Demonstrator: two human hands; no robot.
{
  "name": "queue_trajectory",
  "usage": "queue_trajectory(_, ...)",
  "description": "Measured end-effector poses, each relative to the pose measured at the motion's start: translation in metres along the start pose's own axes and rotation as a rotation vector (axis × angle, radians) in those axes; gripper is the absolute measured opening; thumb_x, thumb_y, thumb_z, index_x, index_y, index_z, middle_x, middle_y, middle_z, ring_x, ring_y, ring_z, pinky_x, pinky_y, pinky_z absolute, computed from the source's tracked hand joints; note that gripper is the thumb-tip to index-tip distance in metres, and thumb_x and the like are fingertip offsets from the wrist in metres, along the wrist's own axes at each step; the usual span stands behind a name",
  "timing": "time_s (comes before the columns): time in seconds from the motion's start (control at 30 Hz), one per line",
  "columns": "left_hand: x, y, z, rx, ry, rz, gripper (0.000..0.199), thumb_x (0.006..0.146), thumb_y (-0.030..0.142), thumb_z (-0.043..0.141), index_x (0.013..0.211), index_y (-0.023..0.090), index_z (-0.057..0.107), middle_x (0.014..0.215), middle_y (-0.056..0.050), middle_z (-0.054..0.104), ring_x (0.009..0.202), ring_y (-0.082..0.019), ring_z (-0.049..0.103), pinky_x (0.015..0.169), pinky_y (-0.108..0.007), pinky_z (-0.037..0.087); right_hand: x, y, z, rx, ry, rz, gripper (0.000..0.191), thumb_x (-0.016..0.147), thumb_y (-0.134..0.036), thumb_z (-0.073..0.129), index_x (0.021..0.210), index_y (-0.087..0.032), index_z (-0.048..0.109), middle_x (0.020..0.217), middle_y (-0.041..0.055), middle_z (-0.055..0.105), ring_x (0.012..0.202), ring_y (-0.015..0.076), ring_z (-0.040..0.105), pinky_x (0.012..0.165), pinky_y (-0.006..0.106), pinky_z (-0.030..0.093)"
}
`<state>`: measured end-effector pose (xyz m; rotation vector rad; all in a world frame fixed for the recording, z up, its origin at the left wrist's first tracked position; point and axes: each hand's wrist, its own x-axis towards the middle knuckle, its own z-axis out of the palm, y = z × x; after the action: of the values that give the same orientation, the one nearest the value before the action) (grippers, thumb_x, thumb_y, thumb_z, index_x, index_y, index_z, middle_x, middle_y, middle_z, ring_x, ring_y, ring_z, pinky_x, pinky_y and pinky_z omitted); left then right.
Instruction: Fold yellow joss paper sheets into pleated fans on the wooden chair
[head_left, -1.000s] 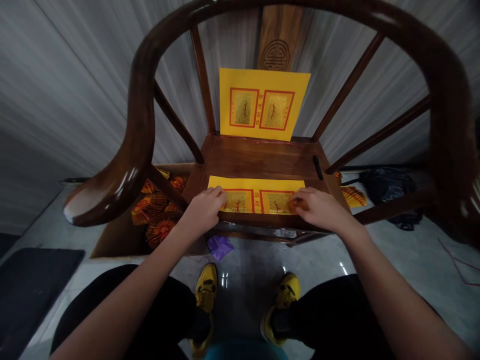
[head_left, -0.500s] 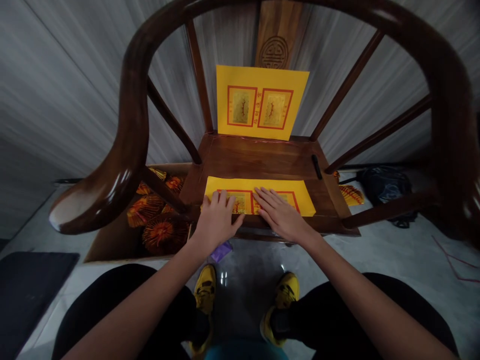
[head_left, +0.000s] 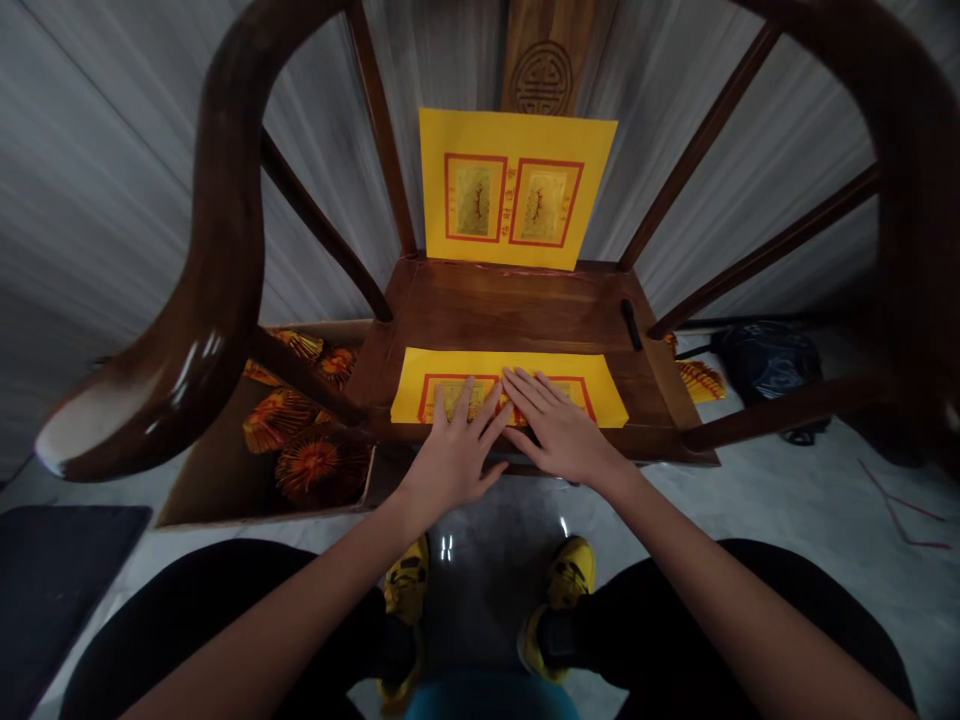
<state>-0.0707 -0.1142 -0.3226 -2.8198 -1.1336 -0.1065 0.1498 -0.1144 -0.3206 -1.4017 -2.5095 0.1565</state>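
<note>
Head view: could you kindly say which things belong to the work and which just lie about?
In use: yellow paper sheet with red frames, under left hand and right hand; dark brown wooden chair; probably similar upright yellow sheet.
Apparently lying about: slim black object; orange pleated bundles in brown cardboard box.

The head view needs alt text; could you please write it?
The left hand and right hand rest on a yellow sheet along the front of a wooden chair. A second yellow sheet stands behind; a box sits at left.
</note>
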Motion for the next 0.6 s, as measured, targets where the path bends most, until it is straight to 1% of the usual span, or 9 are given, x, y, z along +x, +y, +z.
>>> queue_trajectory(0.13,-0.002,-0.003,-0.004,0.034,-0.02,0.0,0.083,0.098,0.058,0.052,0.169,0.028,0.019,0.178,-0.007,0.012,0.16,-0.052,0.002,0.119,-0.084,0.012,-0.001,-0.002,-0.001,-0.022,0.014,0.026,0.077,0.107,-0.059,0.034,0.169,-0.016,0.016,0.174,0.0086,0.02,0.163,0.0237,0.017,0.135,0.049,0.015)
queue_trajectory(0.4,-0.003,-0.006,-0.007,0.056,-0.052,0.008,0.089,0.096,0.051,0.06,0.168,0.038,0.01,0.178,-0.003,0.007,0.16,-0.052,-0.001,0.118,-0.086,0.009,-0.009,-0.002,-0.004,-0.063,-0.004,0.1,0.089,0.103,-0.07,0.034,0.167,-0.009,0.023,0.174,0.0137,0.021,0.163,0.0249,0.016,0.135,0.046,0.013)
queue_trajectory(0.5,-0.004,-0.006,-0.009,0.048,-0.061,-0.002,0.093,0.095,0.047,0.064,0.168,0.042,0.006,0.178,-0.001,0.005,0.159,-0.054,-0.001,0.117,-0.088,0.009,-0.013,0.001,-0.004,-0.077,0.003,0.124,0.09,0.102,-0.072,0.034,0.167,-0.01,0.023,0.174,0.0139,0.017,0.163,0.0261,0.012,0.135,0.048,0.013)
queue_trajectory(0.6,-0.005,-0.006,-0.01,0.04,-0.073,-0.013,0.095,0.095,0.044,0.065,0.167,0.045,0.002,0.178,-0.002,0.004,0.158,-0.056,-0.001,0.113,-0.091,0.012,-0.019,0.004,-0.004,-0.1,0.017,0.154,0.091,0.102,-0.073,0.033,0.167,-0.011,0.022,0.175,0.0144,0.014,0.164,0.0275,0.01,0.134,0.051,0.013)
